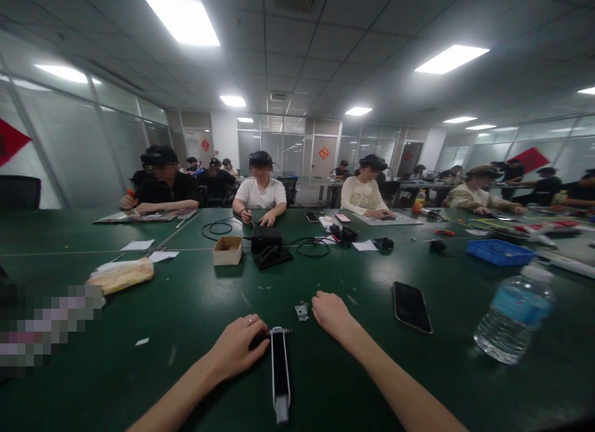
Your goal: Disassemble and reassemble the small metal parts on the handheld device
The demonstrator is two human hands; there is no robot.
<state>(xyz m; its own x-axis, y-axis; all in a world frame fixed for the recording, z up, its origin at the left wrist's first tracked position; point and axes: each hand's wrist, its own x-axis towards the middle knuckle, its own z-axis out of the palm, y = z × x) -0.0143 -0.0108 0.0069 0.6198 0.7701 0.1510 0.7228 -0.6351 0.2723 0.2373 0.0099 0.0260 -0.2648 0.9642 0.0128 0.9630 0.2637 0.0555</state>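
Observation:
My left hand [239,348], a ring on one finger, curls at the upper end of a long narrow device [280,373] with a black face and silver edges. Thumb and fingertips meet the device's left side, and a short metal piece sticks out across its top. Right of it lies a cluster of small silver metal parts [302,311] on the green table [199,395]. My right hand [333,315] rests just beside these parts with its fingers folded in; whatever they hold, if anything, is hidden.
To the right lie a black phone [412,306] and a water bottle [515,314]. A blue tray [501,252] is behind them. Ahead are an open cardboard box [227,251], a black box [266,240] and cables. A plastic bag [123,276] lies left. Several people sit across the table.

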